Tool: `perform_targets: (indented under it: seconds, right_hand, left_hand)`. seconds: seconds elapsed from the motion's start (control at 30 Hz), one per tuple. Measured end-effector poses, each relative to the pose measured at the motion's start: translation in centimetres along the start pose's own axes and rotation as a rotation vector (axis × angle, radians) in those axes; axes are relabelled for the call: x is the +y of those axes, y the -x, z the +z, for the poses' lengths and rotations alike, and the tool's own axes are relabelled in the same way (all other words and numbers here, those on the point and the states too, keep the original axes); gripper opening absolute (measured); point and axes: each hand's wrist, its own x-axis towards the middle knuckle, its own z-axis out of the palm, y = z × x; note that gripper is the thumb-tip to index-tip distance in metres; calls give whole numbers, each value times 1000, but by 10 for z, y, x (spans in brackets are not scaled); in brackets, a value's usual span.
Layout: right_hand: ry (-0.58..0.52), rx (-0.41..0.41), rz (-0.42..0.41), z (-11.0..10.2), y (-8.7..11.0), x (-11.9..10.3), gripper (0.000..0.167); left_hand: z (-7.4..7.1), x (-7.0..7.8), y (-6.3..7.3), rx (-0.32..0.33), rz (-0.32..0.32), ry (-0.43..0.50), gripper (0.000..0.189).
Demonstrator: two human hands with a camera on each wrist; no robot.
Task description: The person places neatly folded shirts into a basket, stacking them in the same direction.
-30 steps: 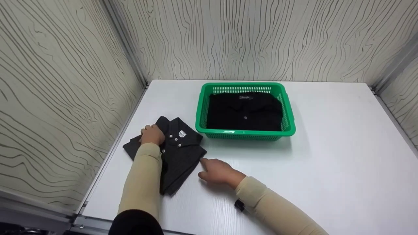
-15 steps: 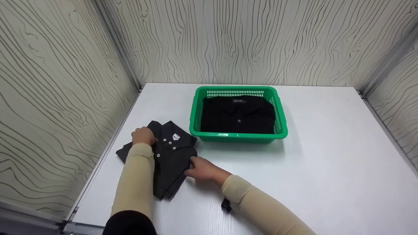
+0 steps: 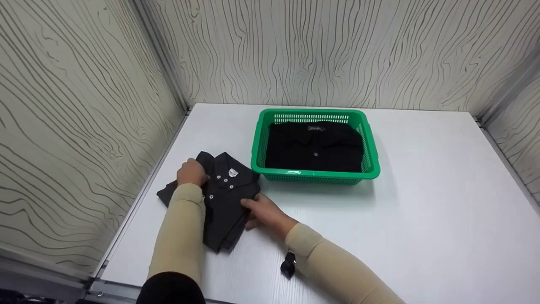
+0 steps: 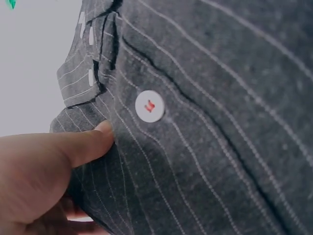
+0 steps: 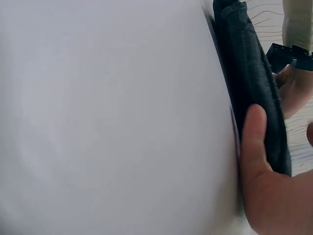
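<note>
A folded dark grey pinstriped shirt (image 3: 230, 211) with white buttons lies at the left of the table, its collar towards the back. My left hand (image 3: 191, 172) grips its left shoulder. In the left wrist view the left thumb (image 4: 93, 144) presses on the cloth near the collar, with other fingers lower at the edge, partly hidden. At the shirt's right side, my right hand (image 3: 265, 212) holds the folded edge, thumb on top and fingers low beside it. The right wrist view shows the right thumb (image 5: 255, 127) along the thick folded edge (image 5: 252, 58).
A green plastic basket (image 3: 314, 174) stands behind and to the right of the shirt. Inside it lies a folded black shirt (image 3: 314, 147). Wood-grain-patterned walls border the white table (image 3: 434, 202) at the back and sides. A black wrist device (image 3: 288, 266) hangs below the right cuff.
My right hand has gone from touching the shirt's right corner to holding its edge, thumb now on top. The left hand has shifted slightly at the shoulder. The shirt's right side is drawn slightly inward.
</note>
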Motion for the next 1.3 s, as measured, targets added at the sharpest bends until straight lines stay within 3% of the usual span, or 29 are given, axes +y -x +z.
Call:
perform_targets:
  seconds: [0.23,0.47,0.63,0.8,0.9,1.07,1.3]
  right_hand:
    - [-23,16,20,-4,-3,-1,41]
    - [109,48,-10,-4,-7,-3,35]
    - [176,34,-42,-2,-7,-3,24]
    - [293,36,-129,4,1,-8,20]
    - [432,70,-199,7,7,-15,17]
    - [656,122,-338,12,15,-24,14]
    - [677,154,-417,10,20,-36,10]
  left_hand:
    - [6,-3,-4,40,-6,9,66]
    - [10,-8,-4,58,-53,67,75]
    - [6,-11,0,15,-68,81,71]
    - [-3,-18,-5,-93,3,74,47]
    - [-10,-21,-6,-140,30,91,38]
    - [-17,-28,-2,-152,10,131,37]
    - [-35,-24,0,-121,-1,185,39]
